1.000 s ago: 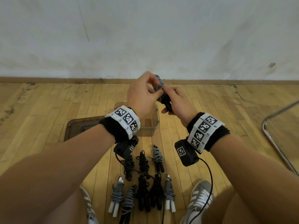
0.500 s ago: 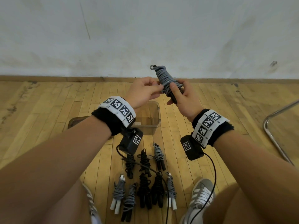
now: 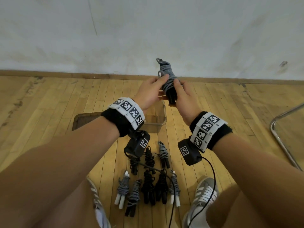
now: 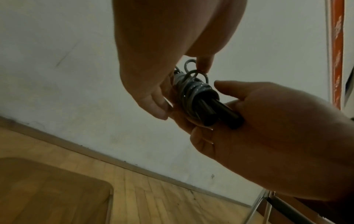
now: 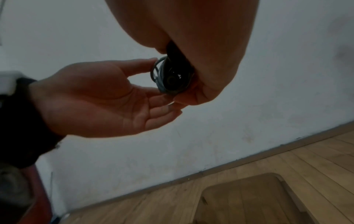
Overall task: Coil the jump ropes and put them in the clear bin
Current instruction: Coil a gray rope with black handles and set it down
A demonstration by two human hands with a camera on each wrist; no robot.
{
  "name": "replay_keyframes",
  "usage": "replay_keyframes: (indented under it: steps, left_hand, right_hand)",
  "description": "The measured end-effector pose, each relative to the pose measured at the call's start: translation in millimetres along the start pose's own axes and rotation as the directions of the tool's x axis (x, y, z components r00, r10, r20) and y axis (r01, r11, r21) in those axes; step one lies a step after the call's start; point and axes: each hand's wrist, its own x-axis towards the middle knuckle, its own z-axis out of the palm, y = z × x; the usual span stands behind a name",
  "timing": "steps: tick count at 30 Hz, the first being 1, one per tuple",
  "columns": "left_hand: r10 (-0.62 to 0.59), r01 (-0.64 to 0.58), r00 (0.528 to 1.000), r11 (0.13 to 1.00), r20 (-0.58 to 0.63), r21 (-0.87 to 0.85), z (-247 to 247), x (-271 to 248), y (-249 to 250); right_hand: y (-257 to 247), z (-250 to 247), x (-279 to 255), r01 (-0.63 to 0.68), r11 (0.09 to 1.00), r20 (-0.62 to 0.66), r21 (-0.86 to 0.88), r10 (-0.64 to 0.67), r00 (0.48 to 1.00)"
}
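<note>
A grey jump rope (image 3: 167,76) wound round its two black handles stands almost upright above the clear bin (image 3: 162,112). My right hand (image 3: 181,91) grips the handle end from the right. My left hand (image 3: 153,87) pinches the coil from the left. In the left wrist view a left fingertip (image 4: 205,65) touches a small loop at the top of the rope (image 4: 193,94), and the right hand (image 4: 268,136) holds the handles. The right wrist view looks at the rope (image 5: 170,75) end-on, with the left hand (image 5: 95,98) cupped beside it.
Several coiled ropes (image 3: 148,186), grey and black, lie in rows on the wooden floor between my shoes (image 3: 204,195). A flat brown panel (image 3: 85,119) lies left of the bin. A metal chair frame (image 3: 279,137) stands at the right. The white wall is close behind.
The wound rope, mostly hidden between my hands a second ago, now sticks up well above them. Both hands have slid down towards its handle end.
</note>
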Motion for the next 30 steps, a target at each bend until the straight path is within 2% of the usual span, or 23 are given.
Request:
replay_keyframes:
  steps: [5,7,10,13,18,20,23,27,30]
  left_hand:
    - [0.032,-0.029,0.998,0.997,-0.052,0.068,-33,-9,-7]
    - [-0.016,0.025,0.996,0.994,-0.086,0.109,-43,-12,-17]
    - [-0.122,0.139,0.985,0.979,-0.122,0.148,-53,-13,-45]
    - [-0.223,0.237,0.966,0.965,-0.129,0.111,-63,-16,-85]
    - [-0.396,0.434,0.892,0.885,-0.218,0.167,-89,-27,-163]
    - [-0.418,0.495,0.854,0.834,-0.309,0.242,-103,-30,-199]
    - [-0.409,0.562,0.815,0.727,-0.410,0.393,-121,-35,-240]
    - [-0.439,0.647,0.754,0.625,-0.489,0.436,-141,-39,-280]
    - [-0.483,0.690,0.720,0.572,-0.498,0.444,-149,-37,-305]
  right_hand:
    - [13,8,-6,-0.014,0.980,0.226,-0.198,0.060,0.972]
    - [22,12,-4,-0.035,0.973,0.250,-0.230,0.094,0.964]
    - [50,32,-2,-0.112,0.980,0.261,-0.165,0.153,0.953]
    - [88,51,-2,-0.197,0.969,0.265,-0.148,0.231,0.936]
    - [170,74,-11,-0.266,0.873,0.317,-0.408,0.409,0.856]
    - [198,84,-14,-0.299,0.807,0.289,-0.509,0.487,0.824]
    - [233,96,-16,-0.383,0.737,0.210,-0.556,0.571,0.794]
    - [270,116,-15,-0.345,0.640,0.179,-0.687,0.609,0.773]
    - [290,128,-16,-0.316,0.578,0.173,-0.753,0.636,0.752]
